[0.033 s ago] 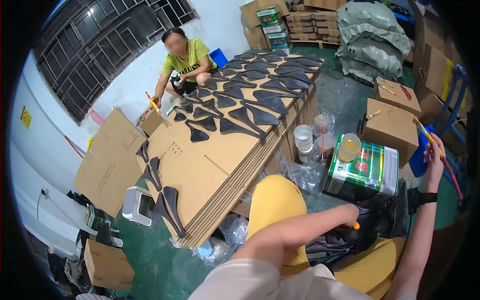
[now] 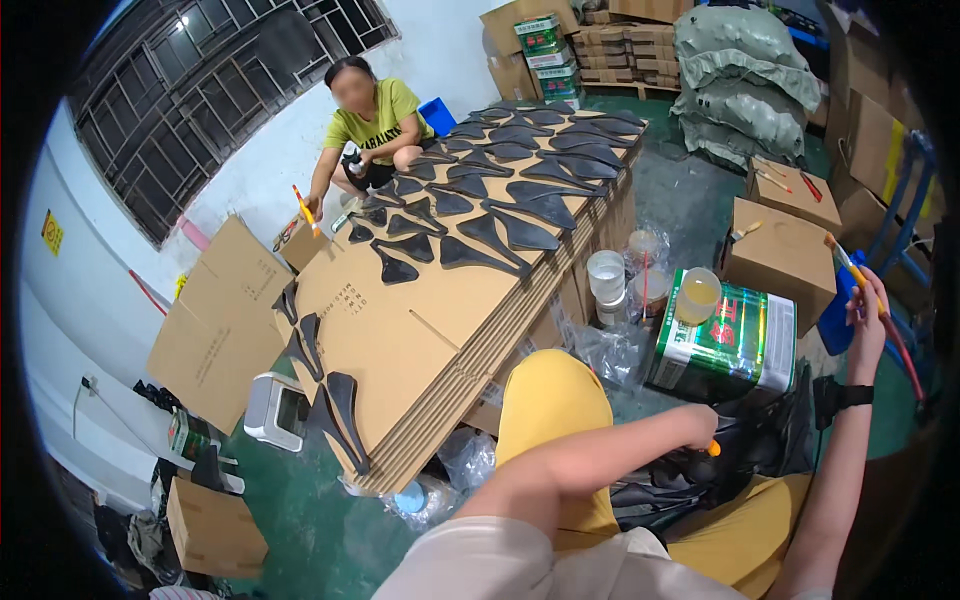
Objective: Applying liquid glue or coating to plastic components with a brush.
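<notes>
The right hand (image 2: 868,308) is raised at the right side of the view, its grip closed around the handle of a brush (image 2: 852,268) with an orange and yellow shaft; the bristle end points up and to the left, above the fingers. A black wrist strap (image 2: 845,396) sits on the right forearm. The left hand (image 2: 697,424) is lowered over the lap, its grip closed on a small orange item (image 2: 713,448) that is largely hidden by the fingers, so its kind cannot be determined. The hand rests against a pile of black shaped pieces (image 2: 690,478) lying between the yellow-clad knees. Just beyond the left hand stands a green rectangular metal can (image 2: 735,345), with a small yellowish cup (image 2: 697,296) resting on its top. A stack of white cups (image 2: 606,278) stands on the green floor (image 2: 300,500) to the left of the can. A thick stack of cardboard sheets (image 2: 400,340) serves as the worktop; rows of black shaped pieces (image 2: 500,200) lie spread over its far half. At its far corner a second person in a yellow-green shirt (image 2: 375,125) sits holding an orange brush (image 2: 303,208). Two closed cardboard boxes (image 2: 785,255) stand to the right of the can.
</notes>
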The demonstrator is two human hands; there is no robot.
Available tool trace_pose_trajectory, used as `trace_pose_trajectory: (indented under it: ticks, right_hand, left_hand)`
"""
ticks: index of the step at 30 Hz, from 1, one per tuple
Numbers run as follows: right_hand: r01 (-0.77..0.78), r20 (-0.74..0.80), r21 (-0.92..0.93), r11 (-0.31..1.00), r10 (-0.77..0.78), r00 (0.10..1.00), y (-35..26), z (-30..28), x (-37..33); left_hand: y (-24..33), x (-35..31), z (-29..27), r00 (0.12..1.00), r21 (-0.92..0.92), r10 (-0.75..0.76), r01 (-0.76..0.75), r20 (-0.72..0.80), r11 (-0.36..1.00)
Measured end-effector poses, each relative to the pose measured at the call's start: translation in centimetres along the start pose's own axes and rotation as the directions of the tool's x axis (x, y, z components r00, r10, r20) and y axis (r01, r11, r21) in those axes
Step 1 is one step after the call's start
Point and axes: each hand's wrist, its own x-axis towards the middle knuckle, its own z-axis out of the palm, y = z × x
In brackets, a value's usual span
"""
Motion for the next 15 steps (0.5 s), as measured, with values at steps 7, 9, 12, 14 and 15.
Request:
trace_pose_trajectory:
  ticks: [7, 9, 12, 14, 15]
  right_hand:
    - [0.072, -0.003, 0.010, 0.997, -0.072, 0.997, -1.4, 0.6, -0.8]
    - [0.079, -0.008, -0.022, 0.997, -0.079, 0.997, -1.4, -0.1, -0.4]
    - [0.076, -0.032, -0.088, 0.993, -0.079, 0.996, -1.6, 0.9, -1.0]
    - [0.100, -0.045, -0.085, 0.991, -0.104, 0.994, -1.5, 2.6, -1.6]
    - [0.063, -0.028, -0.057, 0.996, -0.065, 0.997, -1.8, 3.2, -1.8]
  left_hand:
    - [-1.5, -11.8, -8.0, 0.947, -0.300, 0.066, -0.165, -0.314, 0.940]
    - [-1.9, -13.9, -9.2, 0.862, -0.377, 0.060, -0.282, -0.503, 0.882]
    - [-2.7, -15.6, -10.1, 0.698, -0.455, -0.014, -0.452, -0.716, 0.767]
    - [-3.5, -14.6, -10.0, 0.522, -0.413, -0.036, -0.629, -0.852, 0.659]
    - [-3.8, -14.2, -10.1, 0.449, -0.342, -0.009, -0.666, -0.893, 0.663]
